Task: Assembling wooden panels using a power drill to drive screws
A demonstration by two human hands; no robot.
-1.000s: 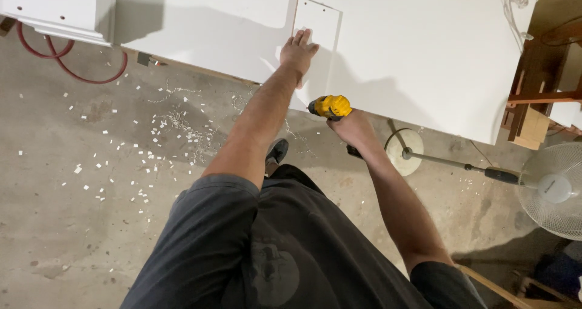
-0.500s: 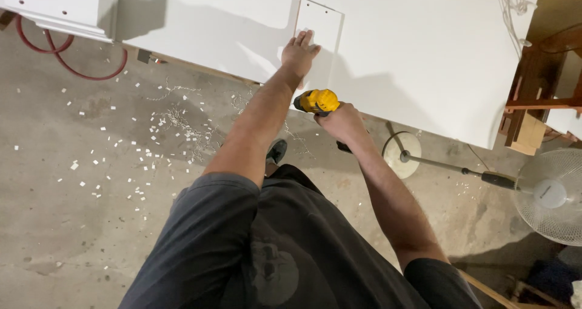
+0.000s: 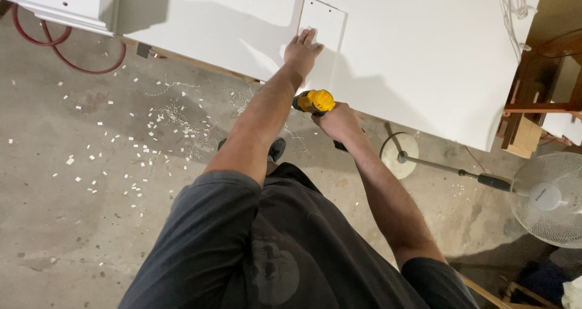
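My left hand lies flat, fingers spread, on a small white rectangular panel that rests on a large white board. My right hand grips a yellow and black power drill just below the left wrist, at the near edge of the large board. The drill's tip is hidden behind my left forearm.
A concrete floor strewn with white chips and shavings lies to the left. A white cabinet piece and a red hose are top left. A standing fan lies tipped over at right, beside wooden parts.
My right hand has brought the drill up and left, closer to the board's edge under my left wrist. The left hand has stayed pressed on the small panel.
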